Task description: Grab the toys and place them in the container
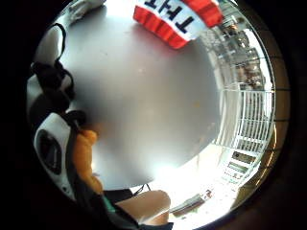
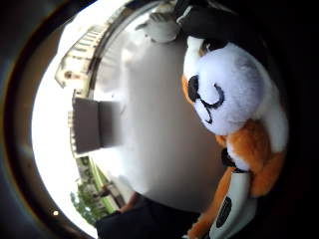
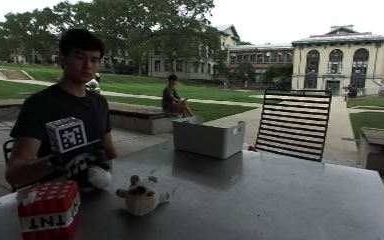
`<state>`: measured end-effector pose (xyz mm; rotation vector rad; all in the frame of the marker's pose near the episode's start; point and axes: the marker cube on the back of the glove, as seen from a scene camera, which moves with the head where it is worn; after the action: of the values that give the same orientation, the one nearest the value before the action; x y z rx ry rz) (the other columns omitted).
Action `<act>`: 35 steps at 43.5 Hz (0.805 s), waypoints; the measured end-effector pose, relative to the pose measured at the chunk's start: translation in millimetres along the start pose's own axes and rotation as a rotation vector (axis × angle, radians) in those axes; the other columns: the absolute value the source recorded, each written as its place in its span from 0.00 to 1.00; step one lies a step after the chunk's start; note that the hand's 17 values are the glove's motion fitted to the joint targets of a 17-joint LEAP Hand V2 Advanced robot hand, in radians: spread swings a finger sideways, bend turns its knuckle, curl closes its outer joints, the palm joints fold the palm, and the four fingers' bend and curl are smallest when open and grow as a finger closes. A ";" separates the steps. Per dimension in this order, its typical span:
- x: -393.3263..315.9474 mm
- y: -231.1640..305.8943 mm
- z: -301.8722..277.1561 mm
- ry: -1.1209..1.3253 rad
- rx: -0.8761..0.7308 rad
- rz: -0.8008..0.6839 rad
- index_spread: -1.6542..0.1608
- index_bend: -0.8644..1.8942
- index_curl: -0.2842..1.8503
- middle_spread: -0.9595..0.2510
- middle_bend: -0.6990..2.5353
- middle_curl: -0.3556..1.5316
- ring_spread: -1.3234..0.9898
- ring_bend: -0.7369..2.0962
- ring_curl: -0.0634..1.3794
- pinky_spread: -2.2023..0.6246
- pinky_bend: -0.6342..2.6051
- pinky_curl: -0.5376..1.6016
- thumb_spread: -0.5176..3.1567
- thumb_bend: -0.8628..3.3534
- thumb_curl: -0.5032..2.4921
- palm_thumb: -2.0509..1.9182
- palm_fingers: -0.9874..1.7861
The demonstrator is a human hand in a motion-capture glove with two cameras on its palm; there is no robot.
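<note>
Here the gloved hands (image 3: pixel 79 164) grip an orange-white plush (image 2: pixel 234 99); TNT block (image 3: pixel 49 209), sheep plush (image 3: pixel 142 196) lie nearby.

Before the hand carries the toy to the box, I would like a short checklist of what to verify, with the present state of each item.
1. Toy in the grip: ok. The gloved right hand holds the orange and white plush toy just above the grey metal table.
2. Container ready: ok. The grey plastic box stands upright with its top open, at the far side of the table.
3. Path to the box: ok. Bare table lies between hand and box.
4. Toys left: not ok. The small grey plush animal and the red TNT block plush lie on the table.
5. Box contents: cannot tell.
</note>
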<state>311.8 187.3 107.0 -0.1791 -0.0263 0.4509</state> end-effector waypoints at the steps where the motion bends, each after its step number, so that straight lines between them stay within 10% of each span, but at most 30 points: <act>1: -0.8 -3.0 -1.1 -0.003 0.009 -0.001 0.71 0.35 0.13 0.71 0.64 0.49 0.46 0.76 0.37 0.65 0.61 0.42 0.45 0.34 0.40 0.77 0.62; 17: -57.5 -40.6 -67.0 0.010 0.144 -0.083 0.72 0.48 0.21 0.64 0.55 0.45 0.44 0.74 0.35 0.63 0.50 0.39 0.44 0.32 0.44 0.70 0.75; 35: -238.0 -81.7 -201.3 0.061 0.230 -0.290 0.69 0.39 0.21 0.55 0.50 0.45 0.42 0.72 0.36 0.62 0.50 0.42 0.37 0.31 0.53 0.67 0.73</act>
<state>145.9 -22.2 -73.1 0.0379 0.0585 0.1563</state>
